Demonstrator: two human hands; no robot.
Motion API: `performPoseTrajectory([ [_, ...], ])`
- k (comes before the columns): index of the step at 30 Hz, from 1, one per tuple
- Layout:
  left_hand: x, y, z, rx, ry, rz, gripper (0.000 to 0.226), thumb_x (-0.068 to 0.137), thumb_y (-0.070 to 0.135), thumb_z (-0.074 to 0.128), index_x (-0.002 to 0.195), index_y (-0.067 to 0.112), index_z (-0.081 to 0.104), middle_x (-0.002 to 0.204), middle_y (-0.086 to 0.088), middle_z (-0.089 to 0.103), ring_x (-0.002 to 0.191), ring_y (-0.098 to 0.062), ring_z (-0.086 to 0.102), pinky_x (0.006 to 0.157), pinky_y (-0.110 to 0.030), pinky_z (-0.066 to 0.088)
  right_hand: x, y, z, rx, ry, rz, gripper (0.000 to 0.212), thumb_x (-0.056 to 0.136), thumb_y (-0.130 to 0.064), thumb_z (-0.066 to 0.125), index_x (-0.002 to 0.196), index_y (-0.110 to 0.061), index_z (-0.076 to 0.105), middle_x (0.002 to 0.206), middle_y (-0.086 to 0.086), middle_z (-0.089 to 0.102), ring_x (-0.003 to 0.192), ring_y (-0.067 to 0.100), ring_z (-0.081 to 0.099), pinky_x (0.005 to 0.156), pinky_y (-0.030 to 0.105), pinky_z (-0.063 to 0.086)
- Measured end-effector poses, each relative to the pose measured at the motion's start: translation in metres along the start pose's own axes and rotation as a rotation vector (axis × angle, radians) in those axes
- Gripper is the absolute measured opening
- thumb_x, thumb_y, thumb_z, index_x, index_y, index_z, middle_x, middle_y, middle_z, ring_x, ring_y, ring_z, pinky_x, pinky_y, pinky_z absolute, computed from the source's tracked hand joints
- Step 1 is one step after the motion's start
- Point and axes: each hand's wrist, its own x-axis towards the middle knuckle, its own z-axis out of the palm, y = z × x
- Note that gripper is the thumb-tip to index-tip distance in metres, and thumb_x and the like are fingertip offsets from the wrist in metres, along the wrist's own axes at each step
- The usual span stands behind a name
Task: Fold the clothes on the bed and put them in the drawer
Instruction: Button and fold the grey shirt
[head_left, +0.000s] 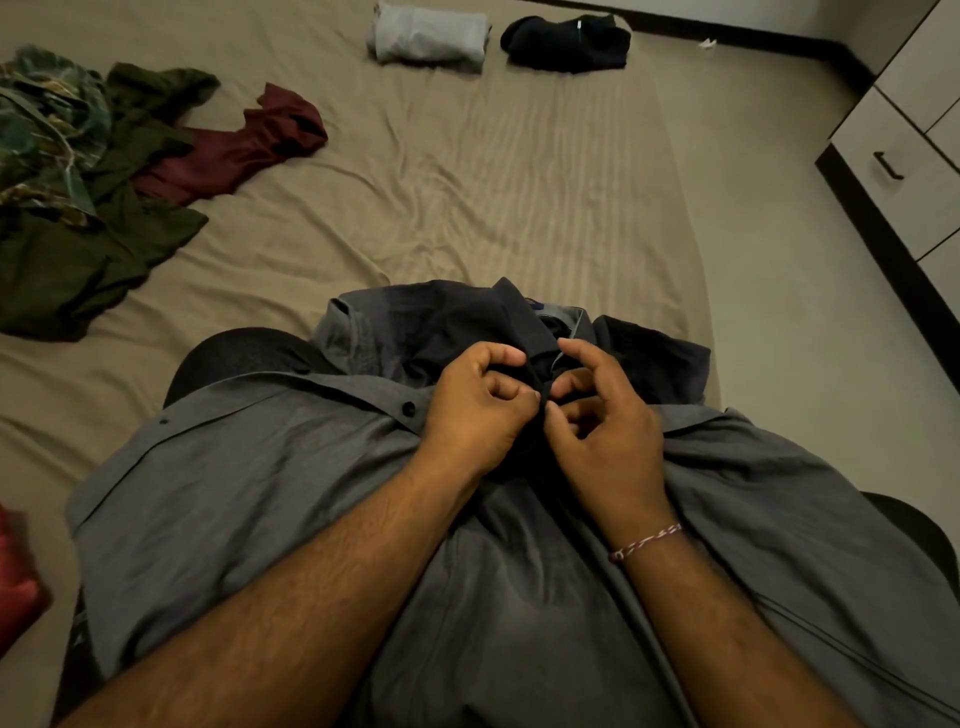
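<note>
I have a grey shirt (291, 499) spread over my lap on the bed (467, 171), collar away from me. My left hand (475, 405) and right hand (602, 421) meet at the shirt's placket just below the collar, each pinching the dark fabric between thumb and fingers. A string bracelet (647, 541) sits on my right wrist. Further up the bed lie a folded grey garment (428, 34) and a folded black one (569, 41), side by side. To my left a maroon shirt (244, 143), an olive garment (93, 249) and a camouflage one (47, 124) lie crumpled together. A drawer cabinet (904, 171) stands to the right.
</note>
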Motion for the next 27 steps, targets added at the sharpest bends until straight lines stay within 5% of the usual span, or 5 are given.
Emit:
performPoseTrajectory([
  [9, -0.002, 0.003, 0.001, -0.013, -0.001, 0.032, 0.035, 0.085, -0.003, 0.075, 0.109, 0.019, 0.064, 0.078, -0.007, 0.076, 0.067, -0.013, 0.07, 0.065, -0.025, 0.056, 0.0, 0.002, 0.001, -0.124, 0.004, -0.05, 0.062, 0.088, -0.007, 0.074, 0.141, -0.033, 0.056, 0.098, -0.016, 0.062, 0.077, 0.004, 0.065, 0.068, 0.011, 0.051],
  [17, -0.001, 0.001, 0.001, -0.15, -0.037, -0.051, 0.031, 0.087, -0.005, 0.072, 0.111, 0.013, 0.063, 0.075, -0.007, 0.073, 0.061, -0.012, 0.066, 0.061, -0.027, 0.053, 0.004, 0.008, 0.002, 0.193, -0.019, 0.052, 0.063, 0.086, 0.004, 0.073, 0.138, -0.028, 0.057, 0.094, -0.007, 0.068, 0.074, 0.013, 0.067, 0.073, 0.024, 0.059],
  [27, -0.001, 0.004, 0.002, -0.369, -0.095, -0.186, 0.027, 0.093, -0.005, 0.065, 0.116, 0.007, 0.062, 0.074, -0.007, 0.068, 0.063, -0.014, 0.061, 0.058, -0.027, 0.052, 0.007, 0.011, 0.0, 0.298, -0.037, 0.051, 0.064, 0.086, 0.005, 0.073, 0.138, -0.029, 0.056, 0.097, -0.005, 0.071, 0.097, 0.016, 0.07, 0.092, 0.033, 0.058],
])
